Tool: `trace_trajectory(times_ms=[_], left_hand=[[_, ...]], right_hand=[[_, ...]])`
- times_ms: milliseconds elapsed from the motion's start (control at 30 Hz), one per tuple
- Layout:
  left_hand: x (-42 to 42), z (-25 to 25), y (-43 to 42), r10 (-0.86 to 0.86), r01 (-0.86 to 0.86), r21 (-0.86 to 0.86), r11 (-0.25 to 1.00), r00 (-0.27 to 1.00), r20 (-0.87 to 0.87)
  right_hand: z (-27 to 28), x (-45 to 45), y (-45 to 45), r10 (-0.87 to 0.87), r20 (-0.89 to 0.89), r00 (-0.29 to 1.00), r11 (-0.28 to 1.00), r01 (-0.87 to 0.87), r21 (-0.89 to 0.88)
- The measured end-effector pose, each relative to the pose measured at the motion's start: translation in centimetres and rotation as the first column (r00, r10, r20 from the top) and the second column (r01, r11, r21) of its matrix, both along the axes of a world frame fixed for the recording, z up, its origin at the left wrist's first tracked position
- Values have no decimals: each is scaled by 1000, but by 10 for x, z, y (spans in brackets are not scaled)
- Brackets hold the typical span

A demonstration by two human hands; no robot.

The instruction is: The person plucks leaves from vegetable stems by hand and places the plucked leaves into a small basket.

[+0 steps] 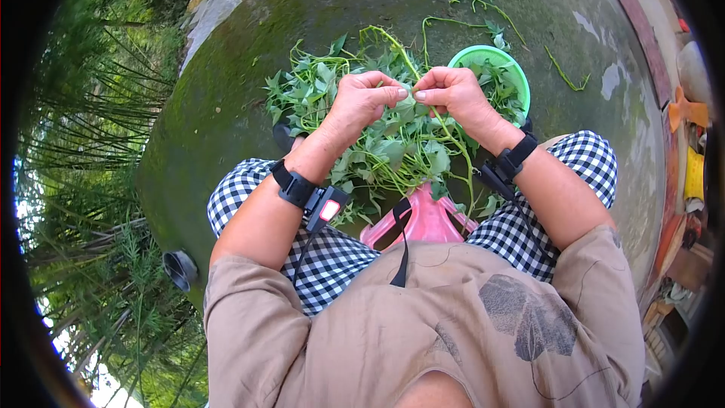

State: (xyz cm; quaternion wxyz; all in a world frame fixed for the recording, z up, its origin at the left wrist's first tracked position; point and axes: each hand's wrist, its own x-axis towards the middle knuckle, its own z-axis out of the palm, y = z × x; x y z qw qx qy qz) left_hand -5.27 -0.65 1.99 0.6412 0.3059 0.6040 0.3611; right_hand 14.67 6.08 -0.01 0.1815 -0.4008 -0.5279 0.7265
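A heap of leafy green vines (393,147) lies between my knees, over the front of a pink plastic stool (427,219). Above the heap, my left hand (370,97) has thumb and forefinger pinched together; whatever lies between the tips is too small to make out. Close to its right, my right hand (451,97) pinches a long pale green stem (400,49), which runs from the top of the heap down past the fingers. The two sets of fingertips nearly meet. Just beyond my right hand, a green basket (526,83) holds loose leaves.
Loose stems (563,72) lie on the mossy concrete ground (226,113) beyond the basket. A grey pipe end (180,270) is at the left edge, beside dense plants. Orange and yellow objects (693,174) line the far right. Black devices are strapped to both wrists.
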Motion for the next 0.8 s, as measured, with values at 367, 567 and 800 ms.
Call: trace_trajectory(times_ms=[367,567,800], left_hand=[[7,-14,-4,-37,230,350,908,876,-480],[9,-24,-9,-53,118,198,973,951,-306],[0,-4,-1,110,-95,138,986,988,-108]], right_hand=[[0,-12,-10,42,4,999,994,-42,98],[2,-16,-11,-61,-77,995,998,63,29],[6,-12,4,-51,-20,998,994,53,91]])
